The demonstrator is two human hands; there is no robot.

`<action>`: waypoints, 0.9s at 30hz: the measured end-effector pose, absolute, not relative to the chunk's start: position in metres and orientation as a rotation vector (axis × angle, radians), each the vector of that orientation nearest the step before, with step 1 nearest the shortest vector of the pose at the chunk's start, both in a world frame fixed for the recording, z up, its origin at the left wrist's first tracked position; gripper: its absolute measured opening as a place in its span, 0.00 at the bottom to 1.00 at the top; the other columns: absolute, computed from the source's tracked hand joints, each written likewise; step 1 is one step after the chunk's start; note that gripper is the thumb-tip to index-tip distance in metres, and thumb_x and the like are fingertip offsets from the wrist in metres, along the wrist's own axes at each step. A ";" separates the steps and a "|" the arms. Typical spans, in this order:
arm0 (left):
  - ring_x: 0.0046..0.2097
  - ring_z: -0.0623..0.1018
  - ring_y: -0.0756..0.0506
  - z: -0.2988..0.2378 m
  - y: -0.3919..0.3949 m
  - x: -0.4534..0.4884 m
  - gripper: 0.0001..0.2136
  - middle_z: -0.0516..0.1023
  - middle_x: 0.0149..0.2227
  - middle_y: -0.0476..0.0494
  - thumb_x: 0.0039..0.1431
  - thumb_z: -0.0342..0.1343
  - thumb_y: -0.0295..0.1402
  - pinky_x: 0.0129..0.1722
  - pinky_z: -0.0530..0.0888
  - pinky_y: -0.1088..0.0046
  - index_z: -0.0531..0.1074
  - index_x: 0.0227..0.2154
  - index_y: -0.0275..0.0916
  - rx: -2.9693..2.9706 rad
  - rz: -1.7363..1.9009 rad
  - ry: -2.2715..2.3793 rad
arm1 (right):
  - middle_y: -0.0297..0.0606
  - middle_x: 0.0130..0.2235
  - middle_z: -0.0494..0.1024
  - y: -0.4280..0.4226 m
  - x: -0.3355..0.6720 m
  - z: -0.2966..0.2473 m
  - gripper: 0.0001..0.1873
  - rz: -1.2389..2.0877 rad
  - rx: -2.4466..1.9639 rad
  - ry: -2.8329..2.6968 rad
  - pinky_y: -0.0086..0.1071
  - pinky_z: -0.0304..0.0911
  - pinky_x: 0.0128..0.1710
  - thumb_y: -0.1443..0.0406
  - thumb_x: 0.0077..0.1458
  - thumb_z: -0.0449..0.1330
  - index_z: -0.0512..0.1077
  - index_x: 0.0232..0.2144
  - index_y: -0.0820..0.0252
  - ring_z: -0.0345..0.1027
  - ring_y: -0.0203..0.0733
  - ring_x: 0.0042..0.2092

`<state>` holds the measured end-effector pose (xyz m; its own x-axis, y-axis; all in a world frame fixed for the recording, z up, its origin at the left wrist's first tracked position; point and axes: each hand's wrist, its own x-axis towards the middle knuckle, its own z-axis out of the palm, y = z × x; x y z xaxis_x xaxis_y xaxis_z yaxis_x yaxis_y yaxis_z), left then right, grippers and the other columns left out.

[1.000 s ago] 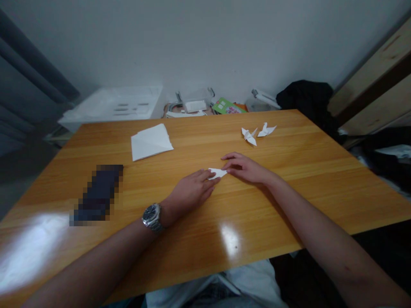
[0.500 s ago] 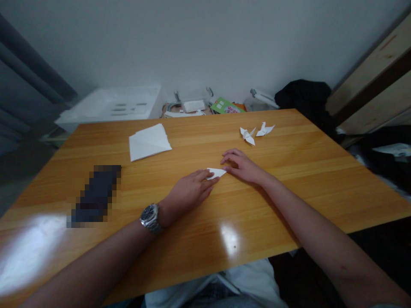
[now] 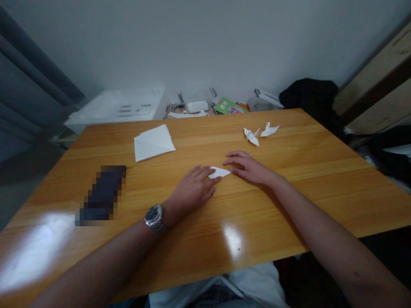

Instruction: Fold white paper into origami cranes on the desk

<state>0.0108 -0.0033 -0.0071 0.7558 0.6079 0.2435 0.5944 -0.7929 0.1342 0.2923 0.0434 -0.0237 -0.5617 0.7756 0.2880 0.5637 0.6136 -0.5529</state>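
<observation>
A small white piece of folded paper (image 3: 220,172), pointed at its right end, lies on the wooden table (image 3: 272,205). My left hand (image 3: 196,189), with a metal watch (image 3: 154,216) on the wrist, rests over the paper's left part. Its fingers are spread, with fingertips and thumb touching the paper and covering that end. At the paper's right tip is my right hand (image 3: 247,167), its fingers apart and slightly curved. The right thumb is at the tip; whether it presses on it I cannot tell. Two folded paper birds (image 3: 251,137) (image 3: 269,129) stand beyond my right hand.
A stack of white paper sheets (image 3: 154,143) lies at the back left. Nearer on the left is a dark, pixelated flat object (image 3: 104,194). Behind the table are a white plastic tray (image 3: 118,102), a green booklet (image 3: 229,106) and a black cloth item (image 3: 306,96).
The whole view has shifted slightly, so everything appears a little further right. Both hands stay at the folded paper; the left thumb and index finger look slightly further apart.
</observation>
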 end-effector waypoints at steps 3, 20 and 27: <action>0.62 0.69 0.36 -0.004 -0.004 0.011 0.19 0.69 0.62 0.36 0.68 0.52 0.38 0.65 0.63 0.50 0.72 0.59 0.42 2.891 0.460 1.073 | 0.46 0.59 0.70 0.039 0.290 -0.022 0.17 0.502 -1.042 -2.356 0.51 0.58 0.64 0.65 0.65 0.58 0.76 0.54 0.49 0.62 0.50 0.62; 0.60 0.71 0.37 -0.004 -0.003 0.010 0.20 0.71 0.61 0.38 0.71 0.48 0.42 0.61 0.66 0.53 0.68 0.62 0.45 2.829 0.413 1.231 | 0.42 0.59 0.74 0.027 0.280 -0.009 0.15 0.459 -0.848 -2.500 0.51 0.60 0.61 0.62 0.66 0.58 0.78 0.52 0.48 0.65 0.49 0.60; 0.59 0.70 0.37 -0.007 -0.001 0.010 0.20 0.71 0.60 0.37 0.71 0.49 0.41 0.61 0.67 0.54 0.70 0.61 0.45 2.805 0.464 1.200 | 0.42 0.54 0.77 0.026 0.274 -0.009 0.12 0.500 -0.898 -2.419 0.47 0.63 0.58 0.63 0.67 0.57 0.78 0.49 0.50 0.69 0.47 0.56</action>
